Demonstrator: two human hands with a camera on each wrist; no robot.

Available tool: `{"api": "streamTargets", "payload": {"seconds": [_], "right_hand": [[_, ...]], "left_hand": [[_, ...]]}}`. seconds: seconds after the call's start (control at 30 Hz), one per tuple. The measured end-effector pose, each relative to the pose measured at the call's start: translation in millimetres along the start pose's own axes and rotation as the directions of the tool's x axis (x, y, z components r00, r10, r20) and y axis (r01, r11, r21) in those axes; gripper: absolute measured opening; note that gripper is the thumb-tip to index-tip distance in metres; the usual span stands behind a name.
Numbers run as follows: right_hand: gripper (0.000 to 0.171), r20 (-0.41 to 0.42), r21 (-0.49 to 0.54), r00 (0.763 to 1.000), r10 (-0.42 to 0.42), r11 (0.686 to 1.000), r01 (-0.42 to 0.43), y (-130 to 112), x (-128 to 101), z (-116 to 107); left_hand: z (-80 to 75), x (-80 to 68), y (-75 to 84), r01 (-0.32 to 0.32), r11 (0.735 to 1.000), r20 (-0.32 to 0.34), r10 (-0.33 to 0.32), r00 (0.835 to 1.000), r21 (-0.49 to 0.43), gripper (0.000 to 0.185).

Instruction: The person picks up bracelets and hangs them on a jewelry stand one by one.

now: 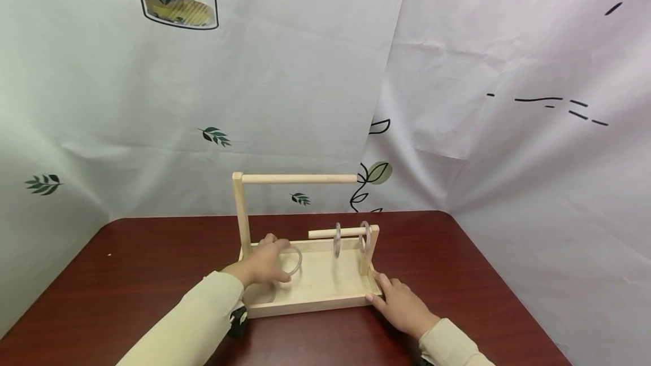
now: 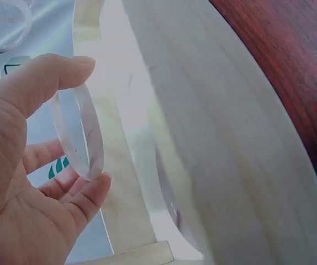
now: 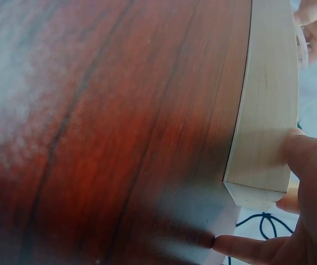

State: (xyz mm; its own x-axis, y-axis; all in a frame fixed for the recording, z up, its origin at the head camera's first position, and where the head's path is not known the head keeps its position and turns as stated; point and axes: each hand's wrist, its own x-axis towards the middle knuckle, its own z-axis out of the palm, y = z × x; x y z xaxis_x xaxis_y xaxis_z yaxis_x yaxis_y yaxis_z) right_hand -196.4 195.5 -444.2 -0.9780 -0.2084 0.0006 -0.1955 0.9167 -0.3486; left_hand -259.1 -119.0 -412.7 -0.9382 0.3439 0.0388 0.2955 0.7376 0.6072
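My left hand (image 1: 263,261) is over the left part of a wooden bangle stand (image 1: 315,303), a shallow tray with two bars. It pinches a pale, translucent bangle (image 2: 95,141) between thumb and fingertips, the ring standing upright in the left wrist view. Part of another bangle (image 2: 173,212) shows low inside the tray, mostly hidden by the front wall. My right hand (image 1: 402,305) grips the tray's front right corner, thumb at the front wall, with one finger stretched to the tabletop in the right wrist view. Two bangles, one mid-bar (image 1: 337,248) and one near the post (image 1: 368,235), hang from the lower bar.
The lower bar (image 1: 320,234) sticks out leftward from a short right post. A longer upper bar (image 1: 300,178) runs rightward from the tall left post (image 1: 241,213). The stand rests on a dark red wooden table (image 1: 127,287), with printed white cloth (image 1: 305,72) behind.
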Motion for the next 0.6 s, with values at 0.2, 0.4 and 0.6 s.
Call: {"api": "streamTargets", "payload": {"seconds": [0.2, 0.4, 0.6], "right_hand": [[0.056, 0.001, -0.005, 1.0, 0.003, 1.0, -0.003, -1.7, -0.7, -3.4], [0.056, 0.003, -0.004, 1.0, 0.009, 1.0, -0.009, -1.7, -0.7, -2.0], [0.056, 0.002, 0.003, 1.0, 0.003, 1.0, -0.003, -1.0, -1.0, -1.1]], "left_hand": [[-1.2, -4.4, 0.3, 0.002, 1.0, -0.003, -0.002, 1.0, -0.007, 0.071], [-1.4, -6.7, -0.8, -0.005, 1.0, -0.028, 0.004, 1.0, -0.029, 0.071], [-3.7, -6.0, -3.0, -0.035, 0.999, -0.082, 0.032, 0.996, -0.041, 0.075]]}}
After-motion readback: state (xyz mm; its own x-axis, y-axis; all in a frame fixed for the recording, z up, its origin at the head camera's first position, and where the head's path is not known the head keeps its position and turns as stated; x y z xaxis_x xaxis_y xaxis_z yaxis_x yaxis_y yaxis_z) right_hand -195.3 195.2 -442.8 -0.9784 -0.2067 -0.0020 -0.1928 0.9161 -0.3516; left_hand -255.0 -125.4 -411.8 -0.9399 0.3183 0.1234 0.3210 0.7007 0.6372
